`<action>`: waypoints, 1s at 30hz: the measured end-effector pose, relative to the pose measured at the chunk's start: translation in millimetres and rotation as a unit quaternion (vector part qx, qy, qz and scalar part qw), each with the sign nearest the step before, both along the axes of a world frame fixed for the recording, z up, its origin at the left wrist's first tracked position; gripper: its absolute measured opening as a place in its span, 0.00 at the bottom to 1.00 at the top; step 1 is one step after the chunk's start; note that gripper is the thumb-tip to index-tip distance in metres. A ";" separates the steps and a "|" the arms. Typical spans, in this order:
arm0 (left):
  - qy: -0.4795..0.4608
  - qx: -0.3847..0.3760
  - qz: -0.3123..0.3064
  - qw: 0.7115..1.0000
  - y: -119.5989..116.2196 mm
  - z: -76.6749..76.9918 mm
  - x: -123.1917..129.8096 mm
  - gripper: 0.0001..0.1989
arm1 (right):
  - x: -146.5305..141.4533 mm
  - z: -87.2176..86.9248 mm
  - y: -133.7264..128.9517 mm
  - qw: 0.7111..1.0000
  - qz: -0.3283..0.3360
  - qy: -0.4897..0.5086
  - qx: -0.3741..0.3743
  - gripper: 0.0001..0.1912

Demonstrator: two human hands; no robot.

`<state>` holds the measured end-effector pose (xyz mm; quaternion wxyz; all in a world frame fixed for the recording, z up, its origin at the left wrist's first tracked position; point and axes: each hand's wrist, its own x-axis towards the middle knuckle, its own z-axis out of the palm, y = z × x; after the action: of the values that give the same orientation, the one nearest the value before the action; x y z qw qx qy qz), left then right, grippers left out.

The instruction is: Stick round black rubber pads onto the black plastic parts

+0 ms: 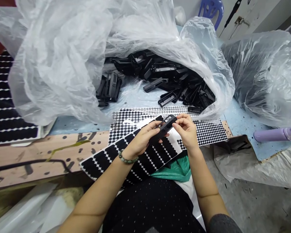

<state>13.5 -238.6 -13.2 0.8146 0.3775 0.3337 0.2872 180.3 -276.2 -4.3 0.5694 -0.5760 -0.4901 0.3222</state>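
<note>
A black plastic part (163, 128) is held at a slant above the sticker sheets. My left hand (144, 137) wraps round its lower left end, with a beaded bracelet at the wrist. At its upper right end, my right hand (186, 129) has thumb and fingers pressed together against the part; whether a small piece is between the fingertips cannot be made out. Under both hands lies a white sheet with black stickers in rows (140, 161), overlapping a sheet of small black dots (122, 124). Behind them, many similar black parts (152, 84) lie in an open clear plastic bag (145, 38).
Another filled plastic bag (264, 77) stands at the right, near a purple bottle (273, 134) on the table's blue surface (240, 119). More black sticker sheets (5, 106) are at the far left. A dark cable (38, 161) crosses the table's front edge. Behind is a blue chair (211, 11).
</note>
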 end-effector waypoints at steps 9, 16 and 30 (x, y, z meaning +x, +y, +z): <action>0.034 0.063 0.024 0.997 -11.8 5.9 3.4 0.20 | -12.6 -1.0 -6.7 0.986 -0.073 -0.134 0.074 0.07; 0.031 0.068 0.054 0.996 -20.5 7.6 3.1 0.23 | -24.2 -11.1 -14.2 0.963 -0.148 -0.177 0.140 0.16; 0.065 0.099 0.016 0.993 -11.9 10.8 -1.9 0.13 | -12.3 11.1 -18.3 0.955 0.056 -0.282 0.066 0.09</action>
<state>11.6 -250.5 -2.4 0.7451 0.4685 0.3621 0.3069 168.0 -294.5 6.8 0.4256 -0.5763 -0.6825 0.1445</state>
